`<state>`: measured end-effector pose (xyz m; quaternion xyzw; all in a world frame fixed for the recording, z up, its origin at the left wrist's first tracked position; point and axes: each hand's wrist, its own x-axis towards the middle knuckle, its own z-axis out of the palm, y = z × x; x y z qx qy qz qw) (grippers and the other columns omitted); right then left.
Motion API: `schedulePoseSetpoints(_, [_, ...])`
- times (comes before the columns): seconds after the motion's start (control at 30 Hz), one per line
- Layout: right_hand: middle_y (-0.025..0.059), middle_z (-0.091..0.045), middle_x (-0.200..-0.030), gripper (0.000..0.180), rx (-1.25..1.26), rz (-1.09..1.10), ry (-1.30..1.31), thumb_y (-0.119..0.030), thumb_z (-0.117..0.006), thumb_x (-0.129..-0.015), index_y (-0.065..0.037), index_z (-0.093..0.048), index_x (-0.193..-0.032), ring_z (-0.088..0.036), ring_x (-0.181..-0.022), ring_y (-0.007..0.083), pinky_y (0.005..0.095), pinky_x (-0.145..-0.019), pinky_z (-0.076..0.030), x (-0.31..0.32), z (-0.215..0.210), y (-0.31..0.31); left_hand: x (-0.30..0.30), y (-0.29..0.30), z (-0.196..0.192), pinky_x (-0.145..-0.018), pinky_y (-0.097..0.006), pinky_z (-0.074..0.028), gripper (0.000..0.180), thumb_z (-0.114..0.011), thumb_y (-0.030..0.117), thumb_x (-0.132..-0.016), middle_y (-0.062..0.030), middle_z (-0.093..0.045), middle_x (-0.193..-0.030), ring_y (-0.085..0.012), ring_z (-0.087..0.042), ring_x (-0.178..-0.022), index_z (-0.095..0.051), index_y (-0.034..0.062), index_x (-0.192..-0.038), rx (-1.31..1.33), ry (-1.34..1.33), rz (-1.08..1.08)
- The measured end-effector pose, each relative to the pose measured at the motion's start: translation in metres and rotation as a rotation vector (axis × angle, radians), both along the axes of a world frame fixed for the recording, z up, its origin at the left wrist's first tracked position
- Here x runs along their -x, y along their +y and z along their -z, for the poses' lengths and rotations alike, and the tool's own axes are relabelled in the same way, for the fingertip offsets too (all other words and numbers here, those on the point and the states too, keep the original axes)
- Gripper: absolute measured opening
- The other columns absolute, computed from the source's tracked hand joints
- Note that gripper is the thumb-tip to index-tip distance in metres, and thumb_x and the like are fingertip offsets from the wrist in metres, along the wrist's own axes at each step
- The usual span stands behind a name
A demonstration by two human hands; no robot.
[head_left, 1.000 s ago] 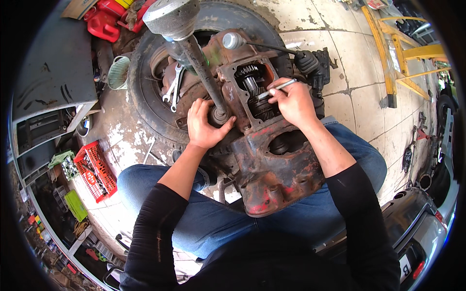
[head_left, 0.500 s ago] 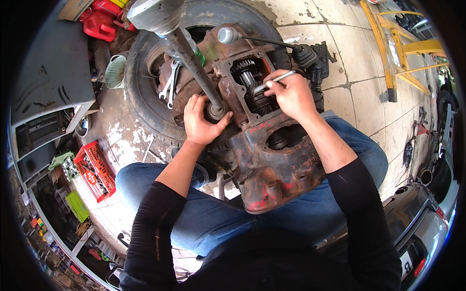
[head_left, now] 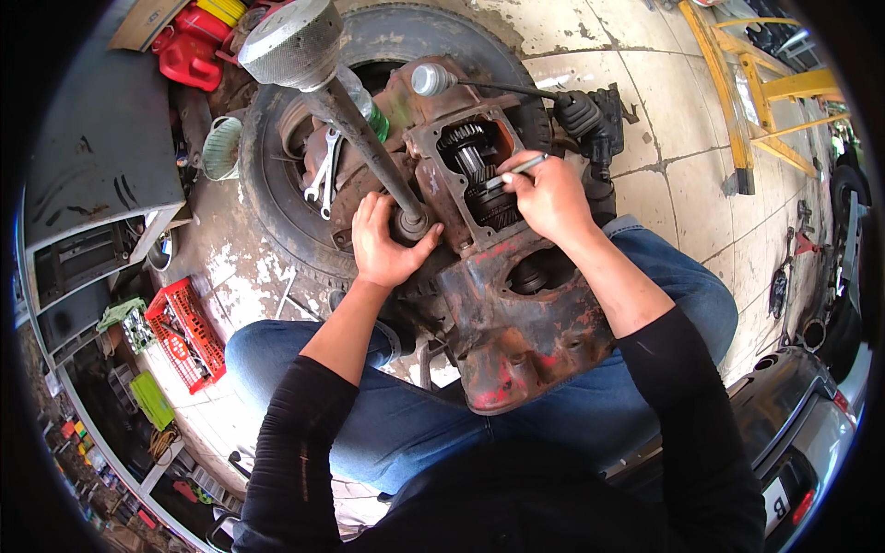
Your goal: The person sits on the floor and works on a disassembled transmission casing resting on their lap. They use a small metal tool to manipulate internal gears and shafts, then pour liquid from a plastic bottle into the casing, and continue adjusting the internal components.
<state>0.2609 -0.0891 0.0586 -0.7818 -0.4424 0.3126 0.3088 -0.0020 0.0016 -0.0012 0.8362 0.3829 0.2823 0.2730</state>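
A rust-stained gearbox housing lies between my knees, its open top showing toothed gears inside. My right hand pinches a slim silver rod like a pen, its lower end against the gears; I cannot make out the tip. To the left, my left hand curls its fingers and thumb around the round collar at the foot of a long dark metal shaft. That shaft leans up and left to a wide, pale metal head.
Beneath the gearbox is a large tire, with two wrenches and a plastic bottle near it. A grey-capped lever runs to a rubber boot. A red basket stands left, a yellow metal frame far right.
The silver rod has tilted flatter and slipped slightly lower with my right hand. My left hand keeps its hold on the collar. The view has shifted a little.
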Motion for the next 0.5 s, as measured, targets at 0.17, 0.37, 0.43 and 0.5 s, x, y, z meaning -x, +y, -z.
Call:
schedulePoseSetpoints(0.17, [0.0150,-0.080,-0.088,0.010,0.012,0.060,0.014,-0.004,-0.071,-0.100,-0.002,-0.078,-0.107,-0.080,-0.083,0.0240,0.0345,-0.076,-0.058,-0.005,-0.010,0.007,0.002,0.001,0.000,-0.086,-0.051,-0.048,0.058,-0.096,0.037,-0.068,-0.0154,-0.059,-0.099,-0.0404,-0.060,-0.098,-0.064,0.0039,-0.104,0.001,-0.004,-0.007])
schedulePoseSetpoints(0.37, [0.0138,-0.081,-0.088,0.010,0.001,0.044,-0.106,-0.004,-0.072,-0.100,-0.001,-0.078,-0.107,-0.078,-0.079,0.0236,0.0352,-0.075,-0.058,-0.004,-0.015,0.007,0.005,0.001,0.000,-0.085,-0.051,-0.049,0.058,-0.097,0.037,-0.068,-0.0154,-0.059,-0.099,-0.0406,-0.061,-0.097,-0.065,0.0039,-0.104,0.003,-0.001,-0.006])
schedulePoseSetpoints(0.43, [0.0119,-0.082,-0.090,0.010,-0.011,0.021,0.015,-0.004,-0.071,-0.100,-0.001,-0.078,-0.108,-0.079,-0.081,0.0202,0.0337,-0.076,-0.058,0.000,-0.004,0.000,0.002,0.001,0.000,-0.085,-0.051,-0.049,0.058,-0.097,0.037,-0.068,-0.0154,-0.059,-0.099,-0.0406,-0.061,-0.096,-0.065,0.0039,-0.104,-0.010,-0.007,0.001])
schedulePoseSetpoints(0.5, [0.0105,-0.083,-0.092,0.011,-0.026,0.028,0.087,-0.003,-0.071,-0.101,-0.002,-0.078,-0.109,-0.080,-0.086,0.0181,0.0319,-0.077,-0.058,-0.003,-0.002,0.003,0.000,0.002,0.001,-0.085,-0.051,-0.049,0.058,-0.096,0.038,-0.068,-0.0154,-0.059,-0.099,-0.0405,-0.060,-0.096,-0.065,0.0040,-0.104,-0.013,-0.010,0.000])
